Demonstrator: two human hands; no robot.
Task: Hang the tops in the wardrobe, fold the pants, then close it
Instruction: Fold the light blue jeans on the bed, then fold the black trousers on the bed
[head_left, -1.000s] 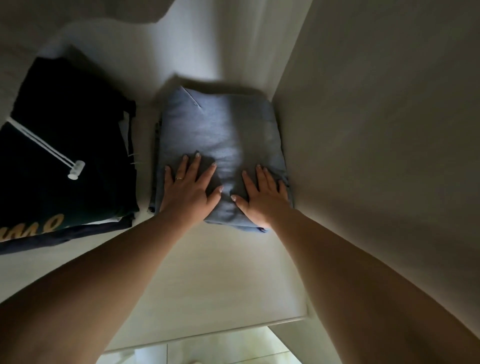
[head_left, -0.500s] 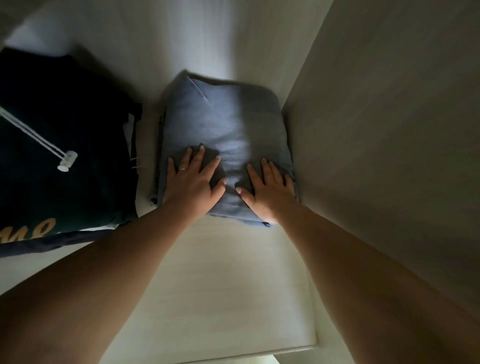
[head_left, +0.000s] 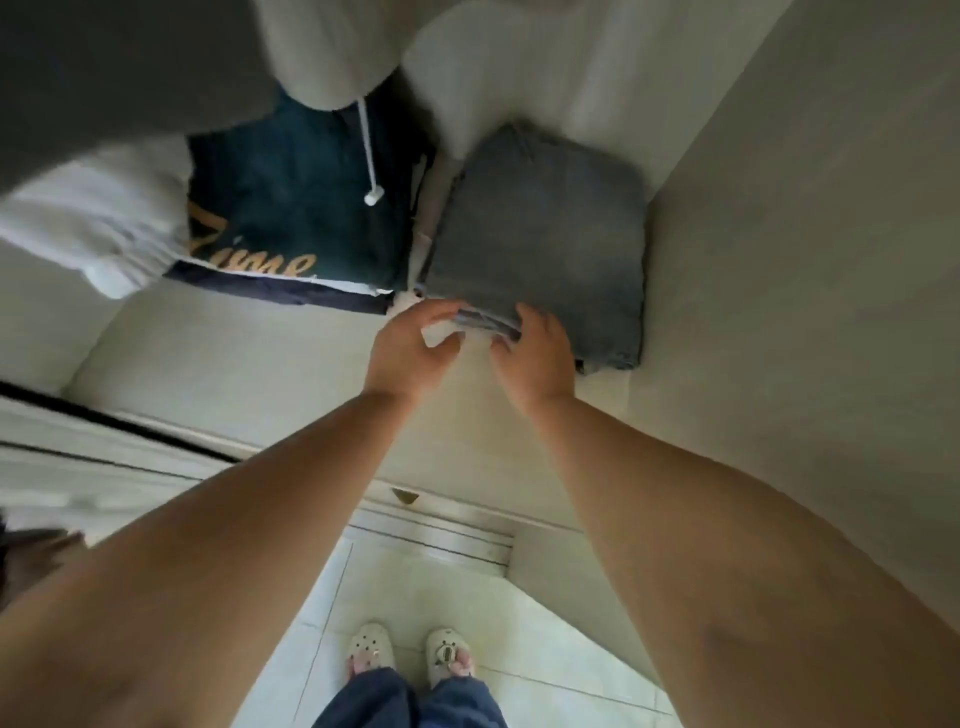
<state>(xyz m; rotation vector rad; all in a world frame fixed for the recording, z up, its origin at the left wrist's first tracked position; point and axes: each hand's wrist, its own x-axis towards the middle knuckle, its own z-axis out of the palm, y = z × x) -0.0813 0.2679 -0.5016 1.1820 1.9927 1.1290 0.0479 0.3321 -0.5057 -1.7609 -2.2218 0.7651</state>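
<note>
Folded blue-grey pants (head_left: 540, 244) lie just beyond both hands on wardrobe shelf (head_left: 249, 364); left hand (head_left: 410, 348) open, right hand (head_left: 535, 353) fingers curled at near edge, grip unclear.

Both hands at the near edge of folded blue pants on a wardrobe shelf.

The folded blue pants (head_left: 540, 249) lie right of centre against the side wall (head_left: 789, 260); the left hand (head_left: 410, 345) and right hand (head_left: 537, 351) curl open-fingered at their front edge. Left of them sits a dark green folded top (head_left: 291, 208) with a white drawstring (head_left: 370, 156). Pale clogs (head_left: 410, 652) stand on the tiled floor (head_left: 519, 613) at the bottom of the frame.
</note>
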